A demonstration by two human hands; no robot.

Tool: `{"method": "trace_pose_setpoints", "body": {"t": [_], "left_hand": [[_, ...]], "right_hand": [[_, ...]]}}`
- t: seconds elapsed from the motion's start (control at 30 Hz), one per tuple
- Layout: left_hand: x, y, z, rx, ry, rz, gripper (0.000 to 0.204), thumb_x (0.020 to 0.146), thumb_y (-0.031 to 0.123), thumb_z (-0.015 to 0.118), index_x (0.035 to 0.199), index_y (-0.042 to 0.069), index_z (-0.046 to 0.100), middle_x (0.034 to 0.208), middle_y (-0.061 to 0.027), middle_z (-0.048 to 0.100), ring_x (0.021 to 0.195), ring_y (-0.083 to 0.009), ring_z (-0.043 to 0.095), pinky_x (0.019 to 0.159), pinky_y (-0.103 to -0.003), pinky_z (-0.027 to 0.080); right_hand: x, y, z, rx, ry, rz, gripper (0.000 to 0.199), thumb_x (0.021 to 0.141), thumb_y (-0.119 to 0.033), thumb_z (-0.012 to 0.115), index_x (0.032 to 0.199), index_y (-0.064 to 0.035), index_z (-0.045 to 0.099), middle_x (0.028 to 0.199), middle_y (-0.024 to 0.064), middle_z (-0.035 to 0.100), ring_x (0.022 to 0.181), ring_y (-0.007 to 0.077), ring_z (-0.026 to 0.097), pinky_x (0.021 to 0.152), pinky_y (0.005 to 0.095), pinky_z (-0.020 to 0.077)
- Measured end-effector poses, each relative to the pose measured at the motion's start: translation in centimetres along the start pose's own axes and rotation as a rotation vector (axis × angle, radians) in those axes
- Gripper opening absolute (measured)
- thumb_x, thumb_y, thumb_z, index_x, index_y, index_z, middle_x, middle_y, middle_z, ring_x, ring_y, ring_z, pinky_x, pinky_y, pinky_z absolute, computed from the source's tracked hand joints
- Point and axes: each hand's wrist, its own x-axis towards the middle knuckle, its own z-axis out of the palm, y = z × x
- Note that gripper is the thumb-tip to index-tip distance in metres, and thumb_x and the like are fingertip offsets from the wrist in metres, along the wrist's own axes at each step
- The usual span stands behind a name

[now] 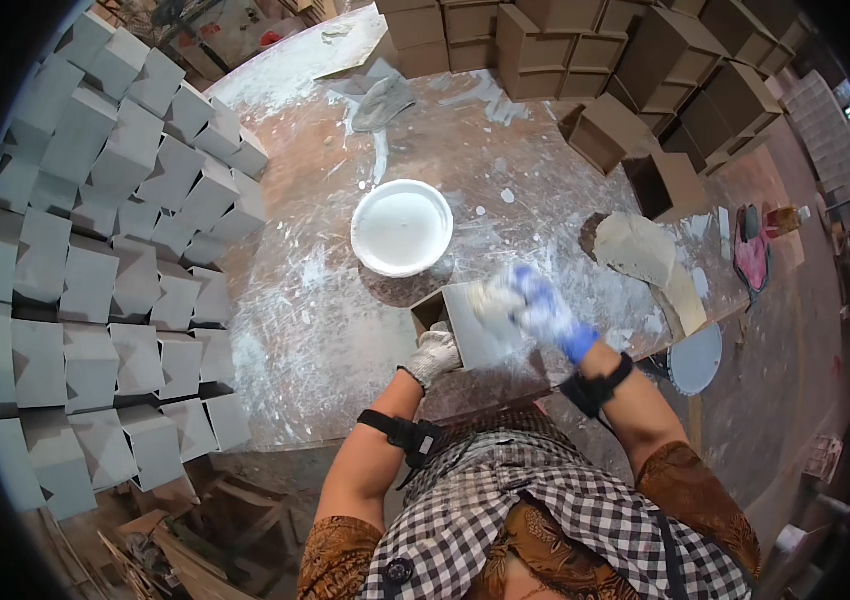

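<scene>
My left hand [435, 356], in a white knitted glove, grips a box [475, 338] at its open brown end, some fingers hidden inside. The box lies tilted on the table's near side, and its upper face is coated greyish white. Over that face is my right hand [547, 308], in a blue and white glove, blurred by motion. It closes on a pale, sponge-like pad [493, 302] whose outline is smeared. Just beyond the box stands a round white tub [402, 228] holding white paint or paste.
Stacked whitened boxes [115, 260] line the left side. Plain brown boxes [635, 60] are piled at the far right. A crumpled cloth [383, 102] lies at the back of the stained table [295, 330]. Torn pale sheets [637, 250] rest at right, near a lidded bucket [695, 360] below.
</scene>
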Motion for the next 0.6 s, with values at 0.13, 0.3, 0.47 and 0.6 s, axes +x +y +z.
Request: {"method": "trace_pose_setpoints", "body": {"t": [0.13,0.3,0.47,0.6], "left_hand": [[1.5,-2.8,2.9,-0.094,0.038,0.065,0.044,0.079,0.043,0.051,0.115,0.017,0.054,0.104,-0.0135,0.060,0.091,-0.0289,0.059,0.075,-0.042,0.048],[0.1,0.5,-0.5,0.208,-0.026,-0.026,0.044,0.080,0.042,0.049,0.117,0.018,0.053,0.106,-0.0122,0.060,0.093,-0.0295,0.059,0.076,-0.042,0.048],[-0.1,1.9,-1.7,0.129,-0.041,-0.051,0.046,0.080,0.044,0.048,0.118,0.018,0.052,0.110,-0.0114,0.058,0.095,-0.0286,0.058,0.077,-0.041,0.048],[0.4,0.2,-0.5,0.173,-0.136,-0.034,0.038,0.088,0.032,0.041,0.119,0.012,0.050,0.115,-0.0075,0.055,0.103,-0.0206,0.054,0.087,-0.032,0.044]], "right_hand": [[-7.8,1.1,1.6,0.540,-0.073,0.343,0.025,0.071,0.001,0.055,0.094,-0.0054,0.059,0.095,0.0045,0.057,0.086,0.0170,0.056,0.076,0.0291,0.0448],[-4.8,-4.7,0.1,-0.024,-0.032,0.049,0.028,0.071,-0.011,0.064,0.098,-0.0084,0.059,0.098,0.0091,0.056,0.094,0.0223,0.054,0.081,0.0317,0.0437],[4.9,-4.1,-0.2,-0.653,0.132,-0.219,0.029,0.065,-0.012,0.064,0.093,-0.0065,0.059,0.091,0.0109,0.056,0.089,0.0221,0.054,0.078,0.0343,0.0452],[3.9,-3.2,2.9,0.035,0.116,-0.299,0.021,0.066,-0.006,0.059,0.086,-0.0046,0.056,0.082,0.0079,0.053,0.076,0.0166,0.054,0.070,0.0315,0.0463]]}}
